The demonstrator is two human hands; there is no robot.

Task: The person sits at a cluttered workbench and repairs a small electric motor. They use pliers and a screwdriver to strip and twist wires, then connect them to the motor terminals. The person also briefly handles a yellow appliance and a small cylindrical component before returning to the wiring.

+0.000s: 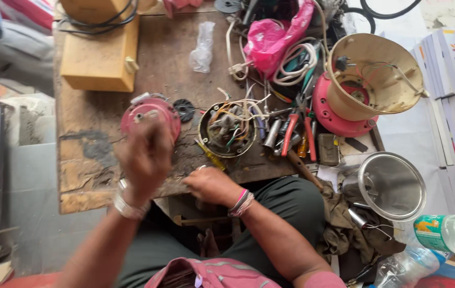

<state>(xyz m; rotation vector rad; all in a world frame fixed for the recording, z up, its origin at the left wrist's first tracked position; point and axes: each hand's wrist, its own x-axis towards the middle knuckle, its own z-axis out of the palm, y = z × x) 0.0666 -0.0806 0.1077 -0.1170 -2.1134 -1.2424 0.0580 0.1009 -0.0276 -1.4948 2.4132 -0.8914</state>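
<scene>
Left hand (143, 160): is being held raised above the near part of the workbench; it is motion-blurred, so the finger state cannot be told, and no held object can be made out.
Right hand (212, 184): is being rested at the near edge of the workbench, fingers curled in narrowly; whether anything is being pinched cannot be told.
Red motor housing (150, 114): is being left lying on the workbench, just beyond the left hand and partly covered by it.
Round wired base (227, 129): is being left lying open-side up, right of the red motor housing and just beyond the right hand, with loose wires spilling over its rim.
Black gear disc (185, 109): is lying between the housing and the wired base.
Red-handled pliers (297, 133): are lying among small tools, right of the wired base.
Workbench (158, 58): is being used as the support surface; worn wood.
Steel jar (391, 185): is lying on its side, off the bench's right corner.
</scene>
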